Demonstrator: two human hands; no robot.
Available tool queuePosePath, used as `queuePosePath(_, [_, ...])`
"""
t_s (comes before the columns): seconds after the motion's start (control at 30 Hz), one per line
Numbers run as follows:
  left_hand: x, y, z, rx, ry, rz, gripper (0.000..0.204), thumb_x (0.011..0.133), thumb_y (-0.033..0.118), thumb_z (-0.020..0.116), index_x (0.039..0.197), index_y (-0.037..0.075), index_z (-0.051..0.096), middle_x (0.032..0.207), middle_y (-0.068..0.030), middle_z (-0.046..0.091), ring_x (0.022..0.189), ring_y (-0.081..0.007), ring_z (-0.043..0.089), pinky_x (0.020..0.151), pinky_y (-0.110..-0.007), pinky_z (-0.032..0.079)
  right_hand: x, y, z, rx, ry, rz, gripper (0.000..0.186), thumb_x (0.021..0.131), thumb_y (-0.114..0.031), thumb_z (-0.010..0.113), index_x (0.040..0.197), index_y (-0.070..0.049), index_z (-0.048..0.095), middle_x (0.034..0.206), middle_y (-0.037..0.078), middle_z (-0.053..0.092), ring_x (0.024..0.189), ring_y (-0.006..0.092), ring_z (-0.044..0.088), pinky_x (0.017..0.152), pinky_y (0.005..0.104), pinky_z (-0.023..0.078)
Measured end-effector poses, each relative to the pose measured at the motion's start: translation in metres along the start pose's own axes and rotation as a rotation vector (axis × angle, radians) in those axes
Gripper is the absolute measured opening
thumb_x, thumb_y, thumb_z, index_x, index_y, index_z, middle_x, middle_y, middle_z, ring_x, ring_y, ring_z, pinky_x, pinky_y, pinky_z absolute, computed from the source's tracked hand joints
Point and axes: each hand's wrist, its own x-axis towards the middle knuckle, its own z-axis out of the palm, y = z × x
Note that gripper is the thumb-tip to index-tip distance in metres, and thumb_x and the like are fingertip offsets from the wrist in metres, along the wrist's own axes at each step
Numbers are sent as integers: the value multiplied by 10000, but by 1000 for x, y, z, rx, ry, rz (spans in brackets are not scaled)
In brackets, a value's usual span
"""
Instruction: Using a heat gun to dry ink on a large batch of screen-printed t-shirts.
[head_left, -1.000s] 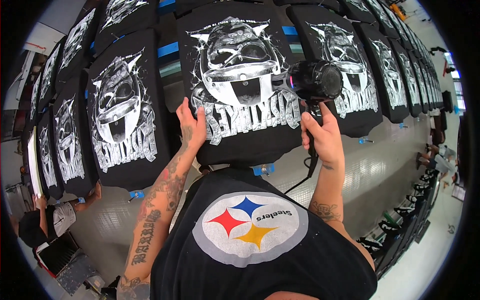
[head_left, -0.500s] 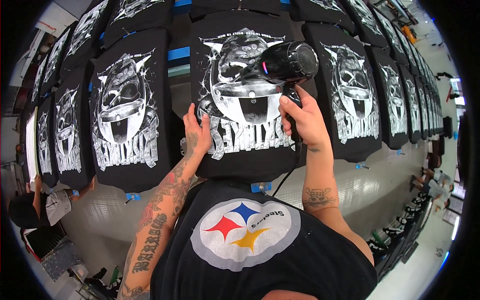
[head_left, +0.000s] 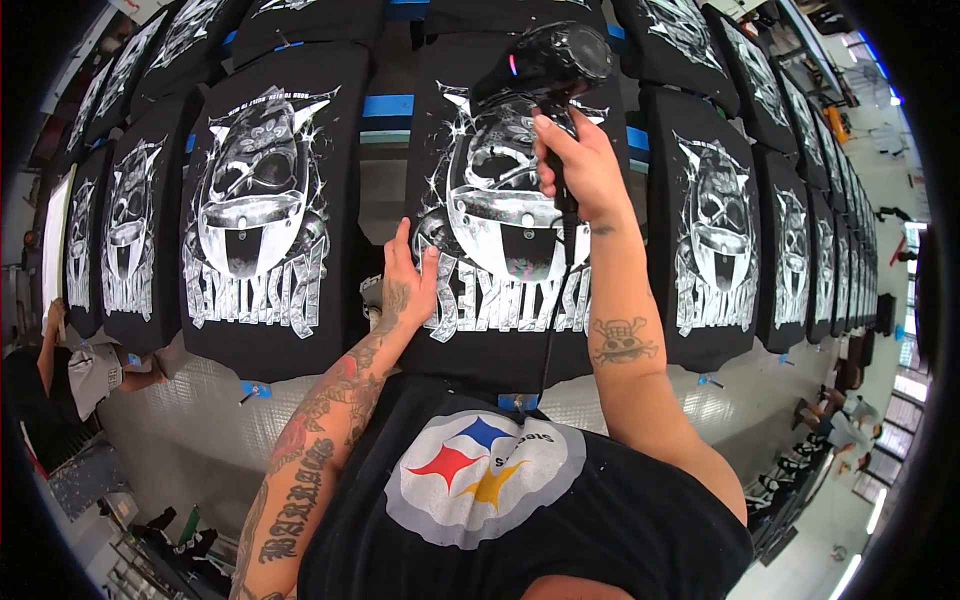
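Note:
A black hair dryer [head_left: 560, 62] is gripped by its handle in my right hand [head_left: 583, 165]. Its barrel is over the far end of a black T-shirt [head_left: 480, 362] laid flat in front of me, nozzle toward the left. The shirt bears a white and grey print of a horned skull-like figure above large block letters. Beside the shirt's left edge, low on the print, is my left hand [head_left: 412, 285], fingers stretched out and holding nothing. A thin black cord [head_left: 549, 355] runs down from the dryer's handle toward me.
Rows of matching printed shirts flank mine, including one at left [head_left: 230, 345] and one at right [head_left: 690, 350]. Blue bars [head_left: 388, 106] show between them. Metal clamps on blue tabs [head_left: 256, 389] line the near edge. Another person in a grey top [head_left: 95, 378] is at far left.
My right hand has carried the hair dryer away from me, from the print's middle to the shirt's far end. My left hand stays by the shirt's left edge. The view has shifted slightly.

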Motion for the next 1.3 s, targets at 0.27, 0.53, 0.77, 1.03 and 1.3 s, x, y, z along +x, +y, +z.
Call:
queuePosePath(0.27, [-1,-7,4,-31,26,42,667,1059,378,546,1576,27,314,1401,-289,470,1264,-467,531,1055,-506,455,31,-5,-6,-7,166,-25,237,1007,-273,693,981,-78,562,775,10,570,550,96,537,458,267,455])
queuePosePath(0.53, [0,-7,0,-71,0,25,668,1066,385,534,1572,11,310,1400,-287,469,1278,-460,520,1074,-492,444,2,-5,-74,58,464,-48,227,1006,-265,700,1060,-110,543,796,15,552,583,108,524,463,263,434])
queuePosePath(0.77, [1,-7,1,-51,-5,1,675,1064,428,522,1590,64,308,1416,-265,470,1271,-440,532,1061,-485,450,-25,-8,-67,-57,318,22,247,1014,-269,683,1051,-71,538,791,14,549,564,105,521,464,267,443])
queuePosePath(1.03, [-2,-10,3,-36,10,34,667,1063,408,524,1592,69,301,1407,-270,466,1252,-450,540,1052,-491,461,-50,-3,-60,-28,393,-1,261,1006,-276,692,1064,-52,572,772,11,564,537,102,536,444,269,452])
queuePosePath(1.3, [11,-20,3,-82,117,97,533,1088,384,467,1485,29,473,1342,-249,524,1200,-425,569,1031,-460,468,-142,6,-1,-84,-134,236,554,996,-255,701,1408,44,486,754,10,568,542,84,531,462,258,452])
